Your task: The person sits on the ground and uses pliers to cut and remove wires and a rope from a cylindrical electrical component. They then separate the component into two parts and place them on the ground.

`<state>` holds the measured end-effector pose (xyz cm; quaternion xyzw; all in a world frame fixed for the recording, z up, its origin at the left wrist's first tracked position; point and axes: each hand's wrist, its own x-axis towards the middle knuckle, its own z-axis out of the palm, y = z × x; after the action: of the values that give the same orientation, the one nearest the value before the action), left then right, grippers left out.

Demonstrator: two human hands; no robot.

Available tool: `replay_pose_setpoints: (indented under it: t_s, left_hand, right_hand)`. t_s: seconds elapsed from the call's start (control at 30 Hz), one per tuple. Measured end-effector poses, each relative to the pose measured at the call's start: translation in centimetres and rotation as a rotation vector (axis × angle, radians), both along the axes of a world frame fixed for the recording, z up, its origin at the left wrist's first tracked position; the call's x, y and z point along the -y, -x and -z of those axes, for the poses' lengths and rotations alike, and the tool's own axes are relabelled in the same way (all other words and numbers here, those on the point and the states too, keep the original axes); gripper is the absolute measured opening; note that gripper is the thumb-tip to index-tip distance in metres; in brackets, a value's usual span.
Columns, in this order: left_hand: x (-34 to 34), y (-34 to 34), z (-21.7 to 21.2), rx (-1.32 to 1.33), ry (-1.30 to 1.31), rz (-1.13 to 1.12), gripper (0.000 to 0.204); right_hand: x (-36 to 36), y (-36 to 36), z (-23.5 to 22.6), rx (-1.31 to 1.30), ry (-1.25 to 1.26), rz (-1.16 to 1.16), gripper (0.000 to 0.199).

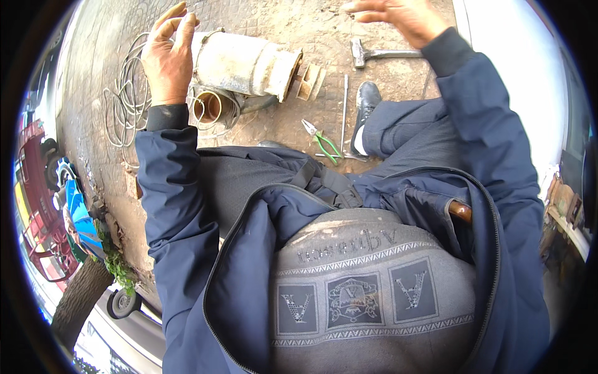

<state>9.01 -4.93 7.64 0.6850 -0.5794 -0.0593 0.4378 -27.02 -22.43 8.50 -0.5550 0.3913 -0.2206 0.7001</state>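
Observation:
My left hand is raised with its fingers apart and holds nothing. It overlaps the left end of a worn, whitish metal cylinder lying on the ground; whether it touches the cylinder I cannot tell. From the cylinder's right end sticks out a short shaft with a rusty block. Below it is a short pipe with a rusty, round opening. My right hand is up at the top edge, fingers stretched to the left, with nothing in it. Nearest to it lies a hammer, its handle end hidden by my sleeve.
Coiled grey cable lies left of the cylinder. Green-handled pliers and a long thin metal rod are between my legs, beside my shoe. A white panel bounds the right. Leftward stand a tree trunk and vehicles.

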Motion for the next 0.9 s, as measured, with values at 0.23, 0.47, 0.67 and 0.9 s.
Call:
replay_pose_setpoints:
  t_s: [0.23, 0.47, 0.67, 0.9]
  left_hand:
    - [0.6, 3.6, -1.4, -0.180, 0.164, 0.054, 0.040]
    - [-0.8, 8.7, -3.7, -0.393, 0.086, 0.016, 0.045]
    - [-2.1, 9.5, -4.4, -0.557, 0.083, 0.038, 0.026]
    - [-4.1, 7.6, -4.1, -0.675, 0.080, 0.039, 0.041]
  right_hand:
    - [-1.8, 6.9, -8.2, -0.324, 0.288, -0.122, 0.046]
    - [-5.8, 8.3, -9.2, -0.294, 0.542, -0.065, 0.034]
    - [-5.9, 5.0, -6.5, -0.267, 0.638, -0.201, 0.035]
    - [-2.1, 1.7, -3.5, -0.457, 0.738, -0.553, 0.038]
